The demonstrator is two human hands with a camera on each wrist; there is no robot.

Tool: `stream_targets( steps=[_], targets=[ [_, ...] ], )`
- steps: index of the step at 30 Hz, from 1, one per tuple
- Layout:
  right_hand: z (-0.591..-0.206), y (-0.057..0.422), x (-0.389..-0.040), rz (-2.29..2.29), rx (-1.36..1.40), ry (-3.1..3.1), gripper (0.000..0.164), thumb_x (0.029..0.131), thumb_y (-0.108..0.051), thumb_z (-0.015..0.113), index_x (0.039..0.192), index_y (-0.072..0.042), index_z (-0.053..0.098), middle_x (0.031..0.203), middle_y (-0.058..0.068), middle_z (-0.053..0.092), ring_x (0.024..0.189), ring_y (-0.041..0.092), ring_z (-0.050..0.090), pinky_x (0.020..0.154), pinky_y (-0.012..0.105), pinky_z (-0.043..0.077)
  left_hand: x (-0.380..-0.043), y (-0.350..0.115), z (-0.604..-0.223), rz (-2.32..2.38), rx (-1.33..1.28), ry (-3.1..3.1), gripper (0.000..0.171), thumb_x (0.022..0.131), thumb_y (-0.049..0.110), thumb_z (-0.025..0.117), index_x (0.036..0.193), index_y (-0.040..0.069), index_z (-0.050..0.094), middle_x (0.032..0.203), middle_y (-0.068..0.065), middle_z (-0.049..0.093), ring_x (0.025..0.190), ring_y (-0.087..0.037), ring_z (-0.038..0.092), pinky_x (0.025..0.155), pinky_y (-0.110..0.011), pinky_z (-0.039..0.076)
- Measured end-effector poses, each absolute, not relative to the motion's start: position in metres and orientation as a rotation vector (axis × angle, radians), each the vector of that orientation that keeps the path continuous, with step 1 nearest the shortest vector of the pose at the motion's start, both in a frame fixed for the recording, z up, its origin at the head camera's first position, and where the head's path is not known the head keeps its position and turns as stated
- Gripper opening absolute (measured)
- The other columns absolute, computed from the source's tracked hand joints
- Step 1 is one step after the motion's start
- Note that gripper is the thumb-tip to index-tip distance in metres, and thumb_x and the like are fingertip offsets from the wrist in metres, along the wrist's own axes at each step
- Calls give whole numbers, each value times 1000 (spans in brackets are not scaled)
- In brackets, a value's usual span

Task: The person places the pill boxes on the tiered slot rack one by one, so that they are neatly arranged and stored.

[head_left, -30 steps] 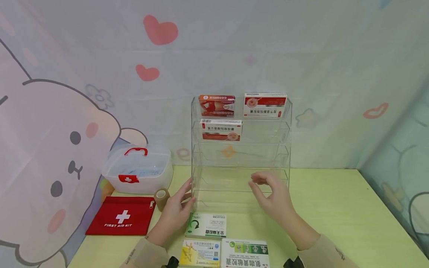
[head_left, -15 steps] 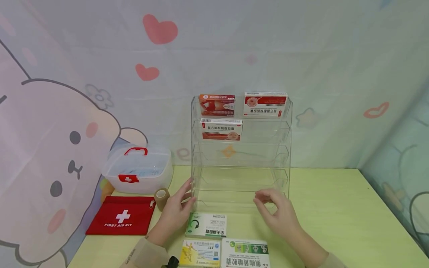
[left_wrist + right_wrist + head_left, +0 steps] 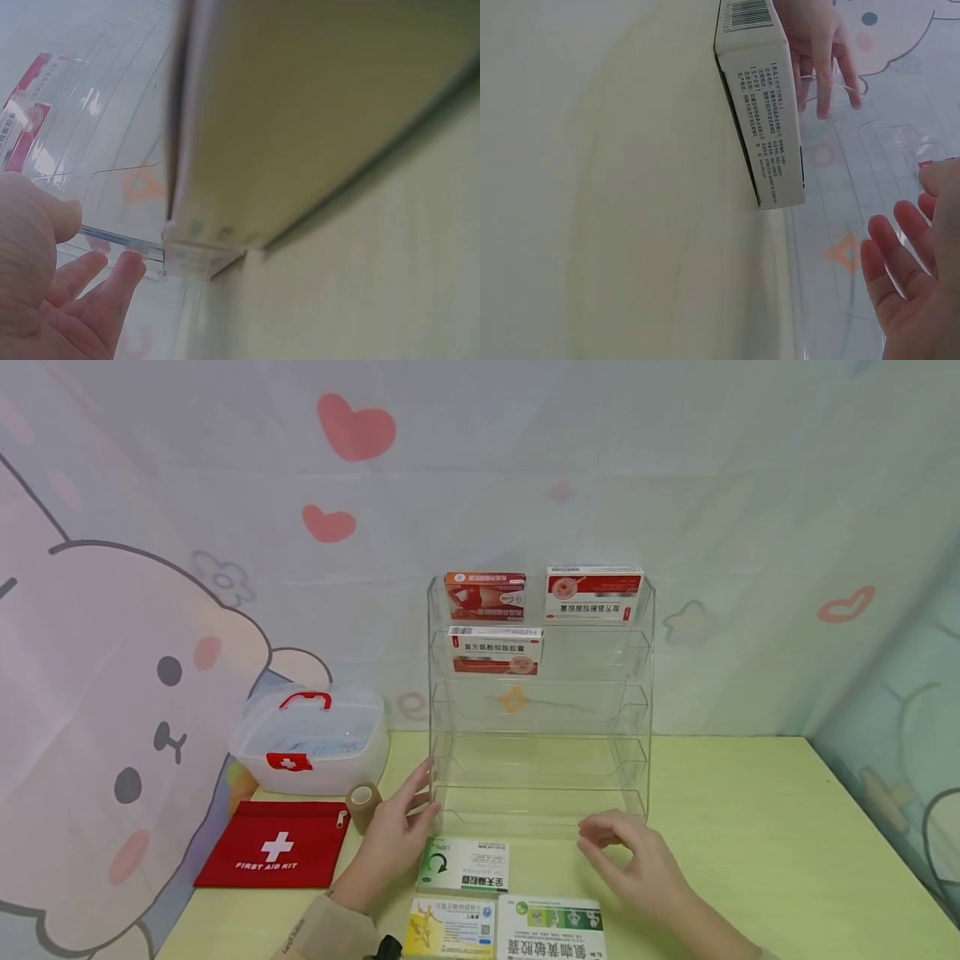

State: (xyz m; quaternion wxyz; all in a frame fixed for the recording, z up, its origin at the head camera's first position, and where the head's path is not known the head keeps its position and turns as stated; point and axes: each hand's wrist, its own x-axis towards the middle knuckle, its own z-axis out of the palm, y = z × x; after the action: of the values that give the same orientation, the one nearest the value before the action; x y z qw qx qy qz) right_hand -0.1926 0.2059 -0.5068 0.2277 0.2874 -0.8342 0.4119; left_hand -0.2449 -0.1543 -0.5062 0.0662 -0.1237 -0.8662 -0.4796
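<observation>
A clear tiered display rack (image 3: 536, 788) stands upright on the table against the backdrop. My left hand (image 3: 395, 837) holds its lower left edge; in the left wrist view the thumb lies on one side of the panel and the fingers on the other. Off the rack's lower right front, my right hand (image 3: 636, 864) hovers with loosely bent fingers and nothing in them. The upper tiers carry an orange-red medicine box (image 3: 486, 597), a red-and-white box (image 3: 593, 595) and a white-and-red box (image 3: 496, 652). In front lies a green-and-white capsule box (image 3: 463, 865).
Nearer me are a yellow-and-white box (image 3: 450, 928) and a larger green-and-white box (image 3: 551, 927). To the left lie a red first aid pouch (image 3: 273, 847), a tan bandage roll (image 3: 363, 807) and a white lidded case (image 3: 315, 743). A cable (image 3: 928, 835) hangs at far right.
My right hand has moved down and slightly right, from in front of the rack's lower tiers to just below its bottom right. My left hand stays on the rack's edge.
</observation>
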Motion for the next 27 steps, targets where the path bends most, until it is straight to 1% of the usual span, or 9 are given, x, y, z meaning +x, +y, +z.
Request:
stream_targets(
  steps=[5, 10, 12, 16, 18, 23, 25, 27],
  targets=[
    [-515, 210, -188, 1215, 921, -2313, 22, 92, -7, 74, 112, -13, 68, 104, 3, 73, 90, 4, 69, 78, 27, 64, -245, -155, -506, -1453, -354, -2620, 77, 98, 14, 69, 159, 41, 30, 154, -5, 54, 128, -27, 66, 101, -37, 58],
    [-528, 215, -182, 1282, 983, -2365, 25, 93, -11, 74, 117, -9, 66, 109, 3, 72, 93, 8, 70, 79, 28, 64, -245, -155, -507, -1446, -367, -2619, 78, 98, 14, 68, 159, 43, 29, 154, -5, 54, 128, -28, 66, 100, -37, 59],
    [-533, 218, -181, 1292, 984, -2380, 26, 93, -12, 74, 118, -9, 66, 110, 2, 72, 94, 9, 70, 80, 27, 63, -245, -155, -507, -1452, -365, -2618, 79, 98, 13, 68, 158, 47, 29, 154, -5, 54, 128, -28, 66, 100, -37, 59],
    [-541, 225, -177, 1285, 955, -2428, 31, 93, -18, 76, 122, -14, 66, 114, -3, 72, 97, 10, 69, 85, 26, 62, -245, -154, -508, -1460, -370, -2604, 79, 98, 12, 68, 157, 47, 29, 154, -6, 54, 127, -30, 66, 100, -37, 59],
    [-544, 227, -173, 1280, 925, -2476, 34, 92, -23, 77, 124, -17, 66, 117, -7, 71, 100, 9, 68, 89, 23, 59, -245, -153, -508, -1460, -391, -2595, 78, 98, 11, 68, 158, 43, 30, 153, -8, 54, 127, -31, 66, 99, -37, 59],
    [-548, 231, -166, 1281, 889, -2574, 43, 90, -36, 79, 129, -24, 65, 122, -13, 70, 108, 6, 67, 99, 17, 53, -246, -153, -508, -1457, -387, -2608, 78, 98, 13, 69, 159, 41, 30, 153, -7, 54, 127, -31, 66, 99, -37, 59],
    [-549, 232, -166, 1269, 907, -2602, 48, 88, -39, 80, 132, -25, 63, 125, -13, 69, 112, 6, 66, 102, 17, 51, -246, -154, -508, -1461, -371, -2614, 78, 98, 13, 69, 159, 43, 30, 154, -6, 54, 128, -30, 66, 99, -37, 59],
    [-550, 233, -165, 1254, 924, -2646, 54, 86, -43, 81, 134, -27, 61, 129, -15, 66, 116, 4, 63, 104, 17, 50, -246, -154, -508, -1460, -369, -2612, 77, 98, 13, 68, 159, 41, 30, 154, -7, 54, 128, -31, 66, 99, -37, 59]
  ],
)
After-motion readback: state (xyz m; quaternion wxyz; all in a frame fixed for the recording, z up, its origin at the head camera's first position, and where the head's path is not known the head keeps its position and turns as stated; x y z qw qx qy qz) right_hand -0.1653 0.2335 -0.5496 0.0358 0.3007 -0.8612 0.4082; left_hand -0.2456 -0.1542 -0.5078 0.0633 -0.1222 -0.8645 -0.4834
